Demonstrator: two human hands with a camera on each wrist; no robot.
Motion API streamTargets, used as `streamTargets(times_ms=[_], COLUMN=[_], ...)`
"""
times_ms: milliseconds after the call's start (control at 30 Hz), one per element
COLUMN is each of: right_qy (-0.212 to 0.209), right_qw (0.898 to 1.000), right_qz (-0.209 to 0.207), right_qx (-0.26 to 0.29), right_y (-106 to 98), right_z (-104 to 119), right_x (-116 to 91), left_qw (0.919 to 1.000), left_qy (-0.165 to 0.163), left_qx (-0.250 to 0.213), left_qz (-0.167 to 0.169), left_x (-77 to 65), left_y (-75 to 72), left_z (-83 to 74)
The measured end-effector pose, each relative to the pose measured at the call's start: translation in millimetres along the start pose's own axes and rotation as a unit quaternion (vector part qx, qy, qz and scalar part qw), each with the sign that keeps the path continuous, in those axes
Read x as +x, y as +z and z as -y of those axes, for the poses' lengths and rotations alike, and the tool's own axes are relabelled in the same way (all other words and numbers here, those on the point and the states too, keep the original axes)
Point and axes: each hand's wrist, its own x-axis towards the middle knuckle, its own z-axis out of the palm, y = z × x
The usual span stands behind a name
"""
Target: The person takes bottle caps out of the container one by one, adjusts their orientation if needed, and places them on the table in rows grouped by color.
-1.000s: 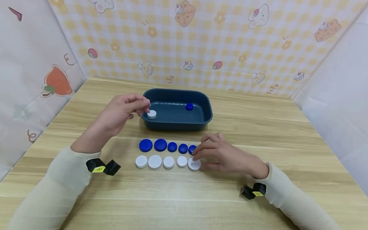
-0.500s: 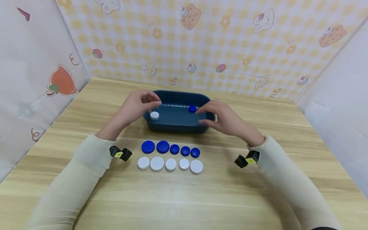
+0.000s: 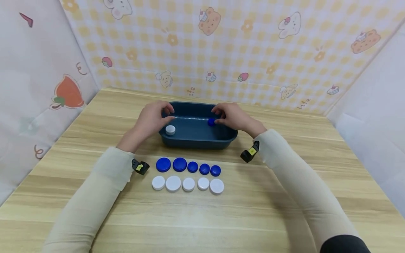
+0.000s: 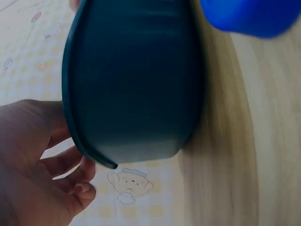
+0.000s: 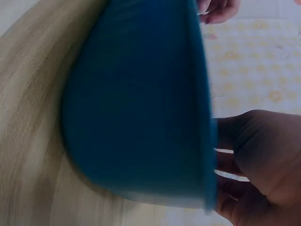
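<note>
A dark teal rectangular tray (image 3: 196,144) stands toward the back of the table. Inside it, a white bottle cap (image 3: 170,130) lies at the front left and a small blue bottle cap (image 3: 211,122) at the right. My left hand (image 3: 152,117) hangs over the tray's left end, its curved fingers and thumb apart with nothing between them. Over the right end is my right hand (image 3: 232,116), its thumb tip right by the blue cap and its fingers raised apart from the thumb. Both wrist views show the tray's outer wall (image 4: 136,84) beside the hand.
In front of the tray, several blue caps (image 3: 179,164) form a row, with a row of several white caps (image 3: 188,184) nearer to me. A patterned cloth wall (image 3: 227,63) rises behind the wooden table (image 3: 190,225).
My right hand has gone from the right end of the cap rows up and over the tray, then farther in to the blue cap. My left hand has shifted slightly right over the tray.
</note>
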Motion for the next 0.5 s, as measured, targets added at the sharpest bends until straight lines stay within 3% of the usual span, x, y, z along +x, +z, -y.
streamTargets(times_ms=[167,267,367,500], right_qy=[0.014,0.013,0.014,0.015], right_qw=[1.000,0.999,0.998,0.997], right_qz=[0.014,0.020,0.032,0.045], right_qx=[-0.021,-0.036,-0.050,-0.067], right_y=[7.5,9.9,11.2,13.0], right_z=[-0.5,1.1,2.9,4.9], right_x=[9.6,14.0,16.5,18.5], left_qw=[0.9993,0.9995,0.9998,0.9944], left_qy=[-0.008,-0.001,0.018,0.034], left_qx=[0.017,0.018,-0.007,-0.044], left_qz=[-0.032,-0.027,0.009,0.090], left_x=[0.5,0.2,-2.7,-8.9], left_y=[-0.4,-1.5,-6.3,-14.4], left_z=[9.2,22.5,38.4,54.9])
